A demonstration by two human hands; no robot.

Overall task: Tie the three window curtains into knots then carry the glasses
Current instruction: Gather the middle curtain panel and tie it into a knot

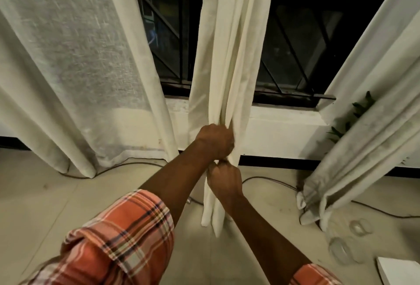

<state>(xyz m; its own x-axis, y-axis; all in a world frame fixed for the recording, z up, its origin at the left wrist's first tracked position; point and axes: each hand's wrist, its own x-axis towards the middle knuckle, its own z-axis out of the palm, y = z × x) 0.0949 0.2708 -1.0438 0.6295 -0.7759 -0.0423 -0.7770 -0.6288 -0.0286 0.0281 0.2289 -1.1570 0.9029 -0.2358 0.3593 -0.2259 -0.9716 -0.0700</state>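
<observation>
Now my left hand (214, 141) clenches gathered middle curtain (227, 57), right hand (225, 182) grips it just below; long axis vertical, loose tail toward floor (45, 205).

The person wears a plaid shirt (127, 228) in orange-red, crossed by white bands and thin dark blue lines. The left sleeve (118, 239) is bunched in thick folds, its cuff well back from the fingers (228, 139), leaving the forearm (181, 178) bare. The right sleeve (316, 275), of the same plaid, shows only as a small patch, farther back from its own fingers.
</observation>
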